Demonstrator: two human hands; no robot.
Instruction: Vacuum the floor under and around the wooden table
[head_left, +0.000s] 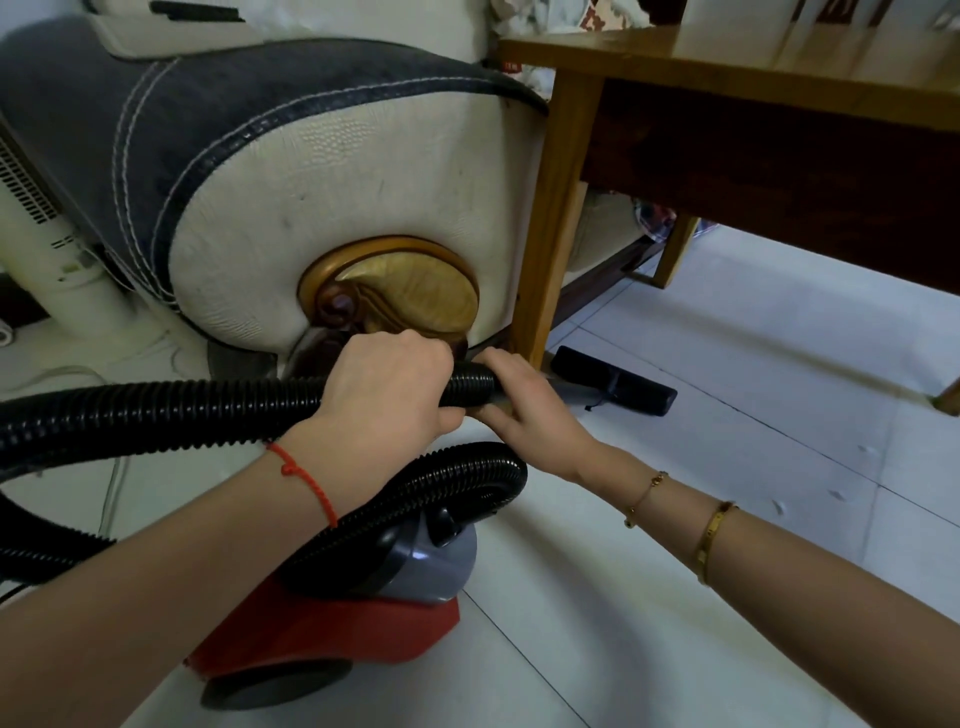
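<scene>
Open floor (727, 364) under the table (727, 67) (leg (550, 234) and sofa arm (337, 197) crowd left)

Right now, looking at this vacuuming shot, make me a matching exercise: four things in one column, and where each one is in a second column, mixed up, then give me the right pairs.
Things:
1. floor nozzle
2. left hand
3. right hand
4. vacuum body

Places:
A. on the tiles below the forearms
B. gripping the ribbed black hose
C. on the floor just right of the table leg
D. holding where the hose meets the grey tube

Pairs: 1-C, 2-B, 3-D, 4-A
</scene>
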